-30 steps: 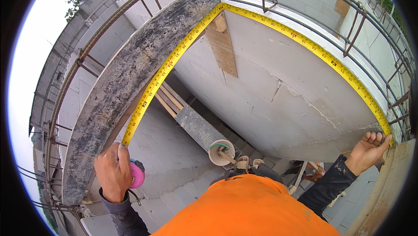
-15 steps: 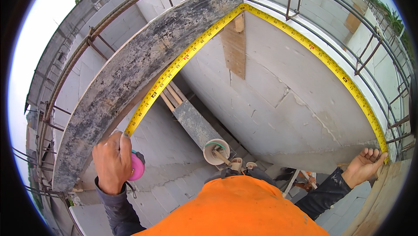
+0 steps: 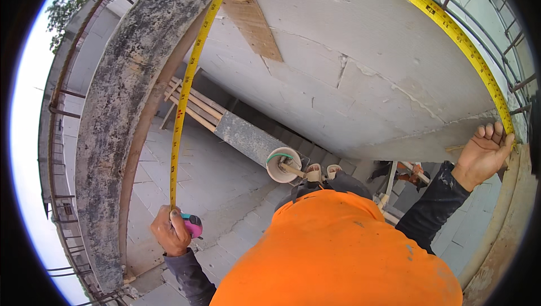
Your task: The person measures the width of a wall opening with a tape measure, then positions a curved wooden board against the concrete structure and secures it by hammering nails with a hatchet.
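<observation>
My left hand (image 3: 172, 232) is closed around the pink and teal case (image 3: 193, 228), its thumb up where the yellow tape (image 3: 183, 98) comes out. From there the tape climbs, beside the speckled grey board (image 3: 132, 75) at its lower end and close by it higher up, and leaves my view at the top. Another stretch comes in at the top right and curves down along the top of the pale block wall (image 3: 383, 58) to my right hand (image 3: 482, 156), which holds the end near its thumb tip, the other fingers curled; the exact pinch is too small to tell. Steel bars (image 3: 510, 52) run just outside that stretch. Below my right hand lies a wooden beam (image 3: 510, 216). A wood piece (image 3: 256, 27) slants against the wall. Far below, near my sandals (image 3: 314, 173), sits a pale bucket (image 3: 275, 172) with a wooden handle (image 3: 293, 170) in it, beside a grey plank (image 3: 242, 137).
</observation>
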{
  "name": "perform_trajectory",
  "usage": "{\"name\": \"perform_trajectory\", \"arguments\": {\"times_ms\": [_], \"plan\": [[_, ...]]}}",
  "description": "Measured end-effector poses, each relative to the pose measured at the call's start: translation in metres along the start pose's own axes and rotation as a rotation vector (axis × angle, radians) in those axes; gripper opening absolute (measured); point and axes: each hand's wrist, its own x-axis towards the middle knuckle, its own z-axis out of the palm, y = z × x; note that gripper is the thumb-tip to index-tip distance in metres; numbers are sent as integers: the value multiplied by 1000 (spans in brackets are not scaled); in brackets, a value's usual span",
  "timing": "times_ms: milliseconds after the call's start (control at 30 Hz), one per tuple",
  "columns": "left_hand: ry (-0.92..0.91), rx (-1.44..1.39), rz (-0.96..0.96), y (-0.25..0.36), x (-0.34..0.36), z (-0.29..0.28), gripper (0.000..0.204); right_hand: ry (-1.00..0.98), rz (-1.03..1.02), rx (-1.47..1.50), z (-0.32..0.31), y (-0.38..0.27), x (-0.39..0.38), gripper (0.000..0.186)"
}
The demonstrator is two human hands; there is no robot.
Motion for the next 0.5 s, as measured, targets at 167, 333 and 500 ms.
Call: {"name": "perform_trajectory", "arguments": {"times_ms": [167, 333, 500], "plan": [[-128, -40, -123, -86, -96, 65, 33, -288, -16, 73, 12, -11, 0, 32], [-575, 61, -136, -134, -150, 111, 29, -325, -291, -171, 43, -29, 8, 32], [-711, -125, 58, -108, -128, 199, 29, -932, 15, 106, 67, -69, 42, 26]]}}
